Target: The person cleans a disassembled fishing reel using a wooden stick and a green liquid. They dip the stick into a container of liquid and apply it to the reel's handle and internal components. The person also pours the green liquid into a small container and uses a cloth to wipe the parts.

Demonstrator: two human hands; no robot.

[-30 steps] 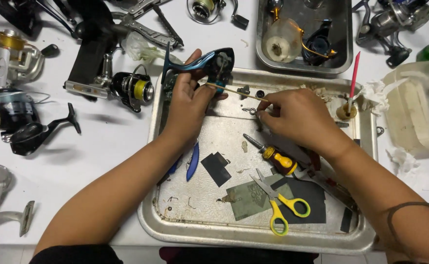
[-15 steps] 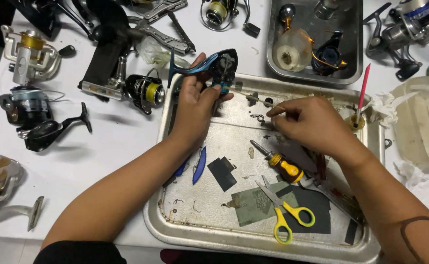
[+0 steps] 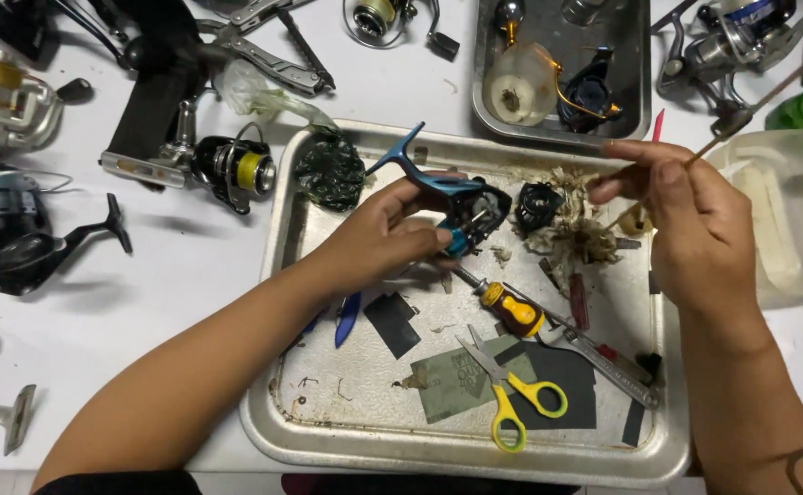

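Observation:
My left hand (image 3: 385, 234) grips a blue and black fishing reel body (image 3: 461, 202) over the middle of a large metal tray (image 3: 273, 403). The reel's blue foot points up and to the left. My right hand (image 3: 690, 215) is raised over the tray's right side, away from the reel, and pinches a thin wooden stick (image 3: 740, 115) that slants up to the right. A yellow-handled screwdriver (image 3: 507, 310) lies just below the reel. Yellow-handled scissors (image 3: 511, 390) rest on dark sandpaper sheets (image 3: 475, 367) near the tray's front.
Several fishing reels (image 3: 227, 165) lie on the white table at left and top right. A smaller metal tray (image 3: 562, 69) with parts stands at the back. A cloudy plastic tub (image 3: 786, 211) sits at the right. Dirty wadding (image 3: 571, 229) and a red-handled tool (image 3: 577, 301) lie in the big tray.
My left hand has brought the reel body from the tray's back edge down towards its middle. My right hand has lifted the stick away from the reel, up and to the right.

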